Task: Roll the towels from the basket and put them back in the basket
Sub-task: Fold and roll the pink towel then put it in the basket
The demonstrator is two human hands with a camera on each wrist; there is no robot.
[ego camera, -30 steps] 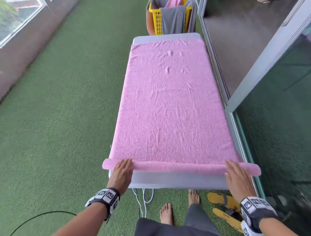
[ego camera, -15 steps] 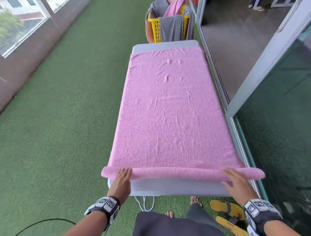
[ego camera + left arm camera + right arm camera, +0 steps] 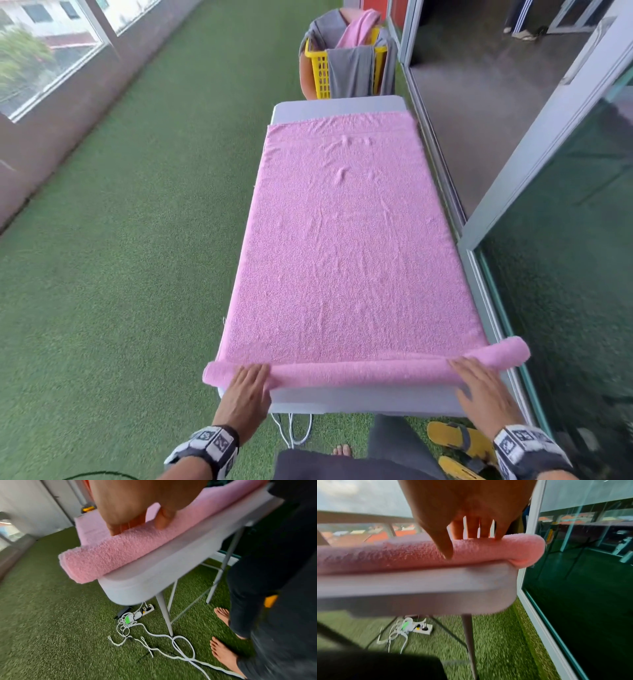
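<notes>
A large pink towel lies spread flat along the white table. Its near end is rolled into a thin tube across the table's front edge. My left hand lies flat on the roll's left part, fingers straight. On the right part of the roll my right hand presses with straight, spread fingers. Both ends of the roll stick out past the table's sides. Beyond the far end of the table stands the yellow basket, with grey and pink towels hanging over its rim.
Green artificial turf covers the floor. A glass sliding door and its frame run close along the table's right side. A power strip with white cables lies under the table. Yellow sandals lie by my bare feet.
Both hands have pushed the roll forward a little, and it has grown slightly thicker. The head view has tilted up, showing more of the basket.
</notes>
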